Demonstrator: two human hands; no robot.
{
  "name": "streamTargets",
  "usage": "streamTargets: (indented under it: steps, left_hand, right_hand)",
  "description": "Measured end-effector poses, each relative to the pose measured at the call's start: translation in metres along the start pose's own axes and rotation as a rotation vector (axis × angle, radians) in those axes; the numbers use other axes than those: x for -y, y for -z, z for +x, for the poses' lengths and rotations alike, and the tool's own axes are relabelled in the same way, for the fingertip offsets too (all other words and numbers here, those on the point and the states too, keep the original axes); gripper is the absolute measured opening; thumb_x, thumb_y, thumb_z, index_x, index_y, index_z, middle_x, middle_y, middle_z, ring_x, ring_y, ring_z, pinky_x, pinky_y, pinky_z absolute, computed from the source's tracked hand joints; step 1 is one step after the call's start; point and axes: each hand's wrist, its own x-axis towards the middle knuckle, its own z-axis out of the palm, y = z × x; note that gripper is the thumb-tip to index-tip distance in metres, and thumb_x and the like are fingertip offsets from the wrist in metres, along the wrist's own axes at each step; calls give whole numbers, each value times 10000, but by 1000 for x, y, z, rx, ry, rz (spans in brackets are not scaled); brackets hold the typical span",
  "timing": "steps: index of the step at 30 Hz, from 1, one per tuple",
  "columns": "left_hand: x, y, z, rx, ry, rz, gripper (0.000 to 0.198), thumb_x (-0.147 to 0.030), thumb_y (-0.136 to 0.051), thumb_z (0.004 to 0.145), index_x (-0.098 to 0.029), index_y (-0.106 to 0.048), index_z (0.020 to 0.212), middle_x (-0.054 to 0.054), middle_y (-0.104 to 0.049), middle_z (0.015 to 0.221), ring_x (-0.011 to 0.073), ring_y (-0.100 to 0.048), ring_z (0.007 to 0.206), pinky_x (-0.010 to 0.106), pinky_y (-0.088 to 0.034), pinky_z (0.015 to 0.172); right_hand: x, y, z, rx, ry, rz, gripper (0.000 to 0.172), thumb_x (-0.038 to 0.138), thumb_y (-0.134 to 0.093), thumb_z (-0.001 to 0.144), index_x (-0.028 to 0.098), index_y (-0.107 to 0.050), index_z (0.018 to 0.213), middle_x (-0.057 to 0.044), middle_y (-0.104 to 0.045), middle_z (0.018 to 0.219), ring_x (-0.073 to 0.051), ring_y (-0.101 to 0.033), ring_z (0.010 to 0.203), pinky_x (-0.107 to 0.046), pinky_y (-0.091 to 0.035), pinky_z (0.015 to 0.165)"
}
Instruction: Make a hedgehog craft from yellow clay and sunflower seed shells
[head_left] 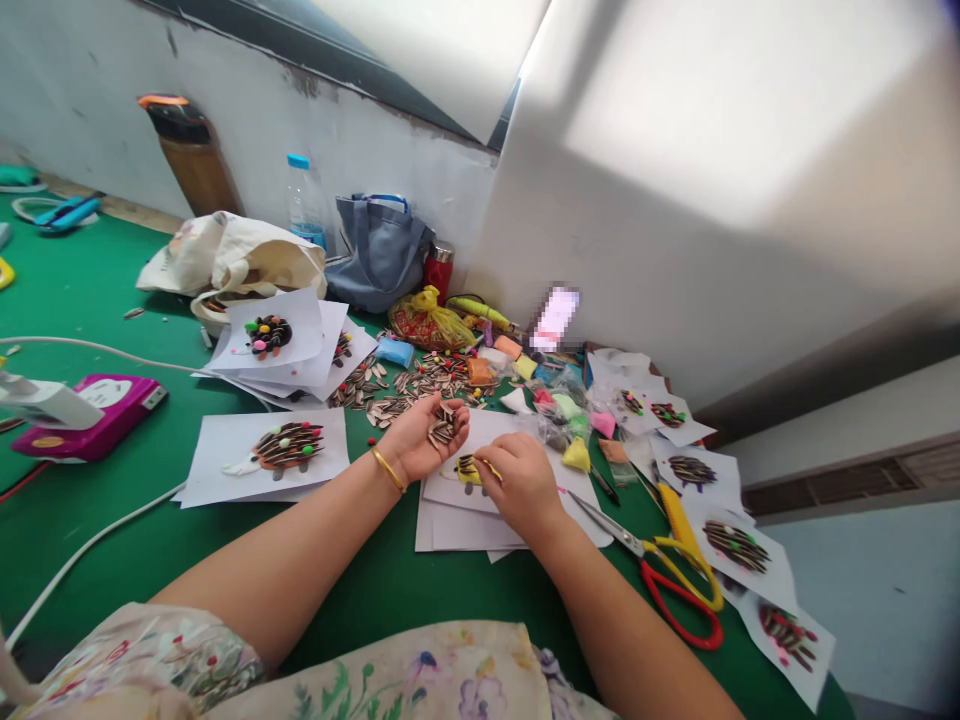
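My left hand (424, 440) is cupped palm up, its fingers curled round a small heap of striped sunflower seeds (444, 427). Close beside it, my right hand (521, 483) pinches a sunflower seed at a yellow clay hedgehog (468, 477) with dark seeds stuck in its back. The fingers partly cover that seed and the hedgehog. Under the hedgehog lies white paper (450, 528), stacked on other sheets. Beyond my hands, loose sunflower seeds (409, 388) are spread on the green table (360, 585).
Scissors (645, 548) with red and yellow handles lie at right, near finished seed hedgehogs on paper (739, 548). Another hedgehog sheet (217, 455) is at left. Bagged coloured clay (555, 405), a phone (553, 318), a blue bag (382, 250) and a purple box (94, 415) stand around.
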Motion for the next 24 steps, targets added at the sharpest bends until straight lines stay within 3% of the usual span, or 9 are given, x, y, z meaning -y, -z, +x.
streamTargets:
  steps: [4, 11, 15, 21, 24]
  left_hand:
    - [2, 0, 1, 24, 1, 16, 383, -361, -347, 994, -105, -616, 900, 112, -665, 770, 181, -685, 687, 296, -582, 608]
    - [4, -2, 0, 172, 15, 61, 469, -388, -273, 1010, -108, -629, 887, 58, -617, 596, 143, -597, 474, 234, -490, 451]
    - [5, -1, 1, 169, 0, 82, 489, -369, -259, 1014, -106, -621, 816, 68, -615, 580, 145, -597, 476, 224, -474, 443]
    - [4, 0, 3, 124, -11, 44, 491, -382, -282, 1016, -130, -570, 708, 35, -595, 549, 115, -574, 454, 205, -472, 447]
    - [4, -2, 2, 100, -21, 25, 484, -369, -292, 1017, -147, -540, 665, 23, -595, 540, 108, -574, 455, 206, -489, 466]
  right_hand:
    - [3, 7, 22, -28, 46, -8, 168, 263, -535, 945, 227, -698, 921, -44, -631, 851, -196, -507, 848, -338, -332, 774]
    - [13, -7, 59, 103, 82, -145, 122, 259, -575, 913, 225, -690, 900, -67, -644, 961, -218, -487, 906, -346, -319, 762]
    - [15, -12, 63, 155, 65, -174, 131, 250, -573, 910, 204, -668, 833, -71, -630, 905, -220, -479, 891, -341, -303, 724]
    - [10, -10, 59, 75, 80, -109, 118, 246, -549, 922, 210, -648, 868, -59, -654, 999, -210, -501, 911, -334, -319, 773]
    - [7, -8, 59, 66, 75, -84, 130, 235, -529, 930, 198, -634, 863, -53, -665, 931, -206, -518, 875, -325, -328, 774]
